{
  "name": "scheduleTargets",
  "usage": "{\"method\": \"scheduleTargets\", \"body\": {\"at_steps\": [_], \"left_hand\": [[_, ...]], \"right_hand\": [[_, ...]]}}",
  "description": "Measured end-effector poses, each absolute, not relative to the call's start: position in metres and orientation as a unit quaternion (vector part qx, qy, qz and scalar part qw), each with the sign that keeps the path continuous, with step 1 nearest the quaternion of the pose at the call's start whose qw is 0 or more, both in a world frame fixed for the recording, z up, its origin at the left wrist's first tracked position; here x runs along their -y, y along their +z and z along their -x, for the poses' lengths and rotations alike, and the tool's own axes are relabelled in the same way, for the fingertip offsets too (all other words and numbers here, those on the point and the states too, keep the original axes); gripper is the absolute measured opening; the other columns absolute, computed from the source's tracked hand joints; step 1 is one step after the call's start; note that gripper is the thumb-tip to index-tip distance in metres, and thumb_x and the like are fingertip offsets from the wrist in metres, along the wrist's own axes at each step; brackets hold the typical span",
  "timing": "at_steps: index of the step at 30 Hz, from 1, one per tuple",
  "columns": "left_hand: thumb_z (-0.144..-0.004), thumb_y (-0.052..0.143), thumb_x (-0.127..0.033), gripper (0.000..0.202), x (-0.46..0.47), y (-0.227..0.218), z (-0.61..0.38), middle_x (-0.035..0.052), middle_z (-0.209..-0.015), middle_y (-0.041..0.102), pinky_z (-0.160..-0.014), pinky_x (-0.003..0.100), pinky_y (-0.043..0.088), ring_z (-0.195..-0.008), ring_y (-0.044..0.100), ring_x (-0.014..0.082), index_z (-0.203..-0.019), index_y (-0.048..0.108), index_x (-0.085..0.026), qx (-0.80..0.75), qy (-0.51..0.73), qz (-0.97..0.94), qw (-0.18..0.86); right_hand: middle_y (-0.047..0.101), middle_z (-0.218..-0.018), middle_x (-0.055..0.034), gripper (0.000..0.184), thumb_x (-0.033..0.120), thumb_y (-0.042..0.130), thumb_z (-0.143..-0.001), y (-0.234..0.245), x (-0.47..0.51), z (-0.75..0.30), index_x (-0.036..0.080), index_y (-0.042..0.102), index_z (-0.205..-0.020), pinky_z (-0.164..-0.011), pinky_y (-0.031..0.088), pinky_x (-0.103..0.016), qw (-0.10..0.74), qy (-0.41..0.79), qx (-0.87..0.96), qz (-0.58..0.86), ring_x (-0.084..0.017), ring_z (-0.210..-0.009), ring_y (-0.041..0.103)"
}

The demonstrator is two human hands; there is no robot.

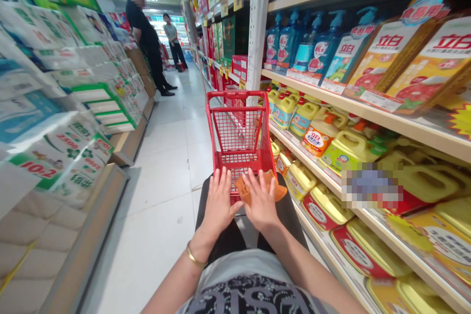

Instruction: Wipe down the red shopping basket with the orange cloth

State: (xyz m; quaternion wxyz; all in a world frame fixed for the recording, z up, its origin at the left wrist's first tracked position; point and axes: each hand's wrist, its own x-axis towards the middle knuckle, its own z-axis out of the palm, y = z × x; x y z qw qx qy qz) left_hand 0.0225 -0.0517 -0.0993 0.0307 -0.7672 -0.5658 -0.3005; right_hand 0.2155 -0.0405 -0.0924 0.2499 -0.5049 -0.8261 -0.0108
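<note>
My left hand (220,201), with a gold bangle at the wrist, is held flat over my left knee. Its fingers are stretched out and nothing is in it. Beside it, my right hand (260,198) lies palm down with fingers spread on top of an orange cloth (280,191). The cloth pokes out on both sides of that hand; what lies beneath the palm is hidden. Just past my fingertips stands a red shopping cart (239,130) with mesh sides. Both hands are in front of its lower part.
Shelves (368,103) of dish soap bottles and yellow jugs (300,179) run close along my right. Stacked tissue packs (69,157) line the left. Between them is a tiled aisle (162,171). A person in black (147,34) and another person (172,34) stand farther down.
</note>
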Motion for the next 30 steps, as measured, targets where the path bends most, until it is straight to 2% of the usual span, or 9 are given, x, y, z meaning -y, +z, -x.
{"method": "scheduleTargets", "body": {"at_steps": [3, 6, 11, 16, 19, 23, 26, 28, 30], "left_hand": [[-0.101, 0.029, -0.082, 0.102, 0.052, -0.1, -0.021, 0.0199, -0.182, 0.014, -0.133, 0.066, 0.019, -0.17, 0.003, 0.0391, -0.175, 0.012, -0.015, 0.564, -0.291, 0.772, 0.039], [-0.1, 0.033, -0.082, 0.103, 0.052, -0.1, -0.023, 0.0195, -0.182, 0.015, -0.133, 0.066, 0.019, -0.17, 0.003, 0.0394, -0.175, 0.012, -0.015, 0.558, -0.288, 0.777, 0.052], [-0.099, 0.039, -0.081, 0.105, 0.052, -0.1, -0.027, 0.0192, -0.181, 0.017, -0.134, 0.065, 0.019, -0.17, 0.004, 0.0391, -0.175, 0.011, -0.014, 0.556, -0.292, 0.776, 0.059], [-0.103, 0.032, -0.078, 0.098, 0.052, -0.101, -0.022, 0.0187, -0.182, 0.016, -0.134, 0.063, 0.018, -0.17, 0.007, 0.0373, -0.174, 0.016, -0.013, 0.56, -0.291, 0.775, 0.046], [-0.104, 0.03, -0.077, 0.096, 0.053, -0.1, -0.02, 0.0188, -0.182, 0.017, -0.134, 0.063, 0.019, -0.17, 0.009, 0.0367, -0.175, 0.015, -0.014, 0.556, -0.29, 0.778, 0.036], [-0.101, 0.032, -0.081, 0.1, 0.053, -0.098, -0.023, 0.0199, -0.182, 0.016, -0.134, 0.064, 0.018, -0.169, 0.011, 0.0381, -0.175, 0.013, -0.015, 0.552, -0.293, 0.78, 0.038], [-0.099, 0.032, -0.084, 0.105, 0.053, -0.098, -0.026, 0.0203, -0.181, 0.017, -0.134, 0.064, 0.018, -0.169, 0.011, 0.0379, -0.175, 0.011, -0.016, 0.55, -0.3, 0.778, 0.041], [-0.099, 0.033, -0.083, 0.104, 0.053, -0.099, -0.026, 0.0202, -0.181, 0.018, -0.134, 0.064, 0.019, -0.169, 0.012, 0.0374, -0.175, 0.011, -0.016, 0.551, -0.302, 0.777, 0.047], [-0.099, 0.034, -0.083, 0.104, 0.053, -0.099, -0.024, 0.0204, -0.181, 0.017, -0.134, 0.063, 0.019, -0.169, 0.012, 0.0373, -0.175, 0.011, -0.016, 0.551, -0.3, 0.777, 0.052]], "right_hand": [[0.026, -0.18, -0.002, 0.076, 0.035, 0.057, -0.103, -0.089, 0.041, -0.209, 0.031, 0.028, -0.173, -0.134, -0.001, -0.068, 0.241, -0.004, 0.846, 0.476, -0.033, -0.169, 0.011], [0.028, -0.18, -0.0021, 0.067, 0.035, 0.053, -0.106, -0.088, 0.037, -0.238, 0.033, 0.035, -0.171, -0.133, 0.004, -0.07, 0.253, -0.015, 0.821, 0.512, -0.034, -0.169, 0.015], [0.03, -0.179, -0.008, 0.062, 0.034, 0.045, -0.11, -0.09, 0.033, -0.262, 0.025, 0.036, -0.171, -0.13, 0.007, -0.076, 0.294, -0.053, 0.75, 0.59, -0.037, -0.168, 0.016], [0.028, -0.179, -0.0085, 0.076, 0.035, 0.056, -0.103, -0.089, 0.041, -0.206, 0.02, 0.031, -0.173, -0.135, 0.009, -0.063, 0.258, -0.003, 0.837, 0.482, -0.034, -0.169, 0.014], [0.037, -0.176, -0.0062, 0.067, 0.037, 0.055, -0.105, -0.082, 0.041, -0.193, 0.022, 0.041, -0.169, -0.137, 0.012, -0.057, 0.261, 0.028, 0.847, 0.462, -0.031, -0.167, 0.023], [0.055, -0.164, -0.0099, 0.056, 0.048, 0.047, -0.111, -0.072, 0.034, -0.216, 0.019, 0.057, -0.159, -0.134, 0.022, -0.058, 0.291, 0.055, 0.81, 0.506, -0.033, -0.16, 0.04], [0.065, -0.155, -0.0097, 0.051, 0.041, 0.036, -0.115, -0.069, 0.03, -0.229, 0.019, 0.066, -0.15, -0.132, 0.026, -0.058, 0.304, 0.058, 0.791, 0.528, -0.031, -0.154, 0.049], [0.065, -0.155, -0.0093, 0.05, 0.034, 0.033, -0.116, -0.072, 0.029, -0.228, 0.02, 0.064, -0.152, -0.133, 0.024, -0.058, 0.305, 0.043, 0.788, 0.533, -0.03, -0.155, 0.048], [0.056, -0.163, -0.0133, 0.053, 0.031, 0.037, -0.114, -0.076, 0.029, -0.22, 0.017, 0.048, -0.164, -0.134, 0.02, -0.061, 0.308, 0.014, 0.785, 0.536, -0.031, -0.159, 0.043]]}}
